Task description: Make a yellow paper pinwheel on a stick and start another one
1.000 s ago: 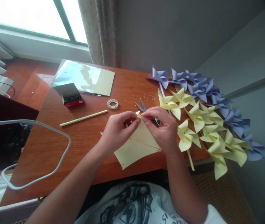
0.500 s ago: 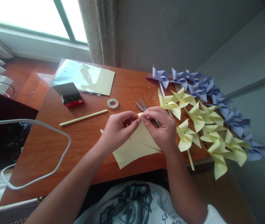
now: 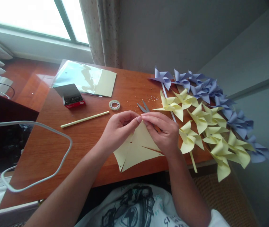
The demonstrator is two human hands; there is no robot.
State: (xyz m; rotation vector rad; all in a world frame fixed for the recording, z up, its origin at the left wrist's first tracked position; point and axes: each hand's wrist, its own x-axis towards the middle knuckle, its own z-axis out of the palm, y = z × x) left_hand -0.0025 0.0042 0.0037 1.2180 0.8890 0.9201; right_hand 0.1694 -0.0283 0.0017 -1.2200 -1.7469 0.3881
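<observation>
A yellow paper square (image 3: 134, 150), slit from its corners and marked with small dark holes, lies bowed at the table's front edge. My left hand (image 3: 122, 126) pinches its far corner between thumb and fingers. Touching it at the fingertips, my right hand (image 3: 160, 129) pinches the same corner from the other side. Whatever small item may sit between the fingertips is hidden. Just beyond my right hand lie scissors (image 3: 144, 107), blades apart and handles mostly covered by the hand.
Yellow pinwheels (image 3: 197, 118) and purple pinwheels (image 3: 202, 85) crowd the right side. To the left lie a yellow paper stick (image 3: 84, 119), a tape roll (image 3: 114, 105), an open small box (image 3: 74, 102) and a glossy folder (image 3: 84, 77). A white cable (image 3: 70, 142) loops at the left.
My fingertips have come closer together over the corner, and my right fingers now lie flatter. The paper has shifted slightly, showing more of its front-left slit.
</observation>
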